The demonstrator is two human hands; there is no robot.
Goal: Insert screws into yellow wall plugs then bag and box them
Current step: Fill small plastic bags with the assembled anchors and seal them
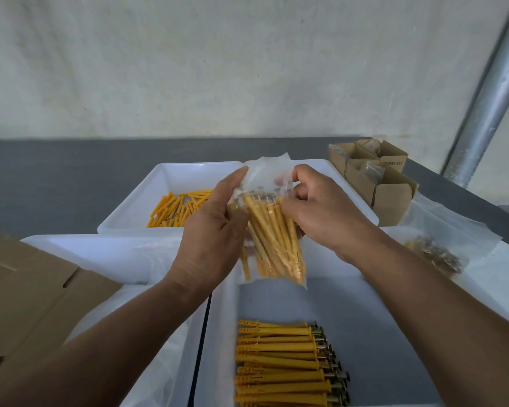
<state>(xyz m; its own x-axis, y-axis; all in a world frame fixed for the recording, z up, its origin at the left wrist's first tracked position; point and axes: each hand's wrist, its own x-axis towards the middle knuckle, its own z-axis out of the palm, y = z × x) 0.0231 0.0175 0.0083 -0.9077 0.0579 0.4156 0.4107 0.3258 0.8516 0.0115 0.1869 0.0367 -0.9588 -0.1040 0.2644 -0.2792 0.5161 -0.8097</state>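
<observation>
Plastic bag of yellow plugs at twelve o'clock, our left grip and right grip both pinching its top

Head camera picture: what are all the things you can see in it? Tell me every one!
Table: one, grey, under everything.
Trays: at least three, white, on the table.
Bag of plugs: one, clear with yellow plugs inside, held up in the middle.
Plugs with screws: one neat row, yellow, in the nearest tray.
Loose plugs: a pile, yellow, in the far tray.
Small boxes: a few, brown, far right.
Flat cardboard: one, brown, left.
Bag of screws: one, clear, right side.
Pole: one, silver, top right.
Left hand: grips the bag's left side.
Right hand: pinches the bag near its top.
</observation>
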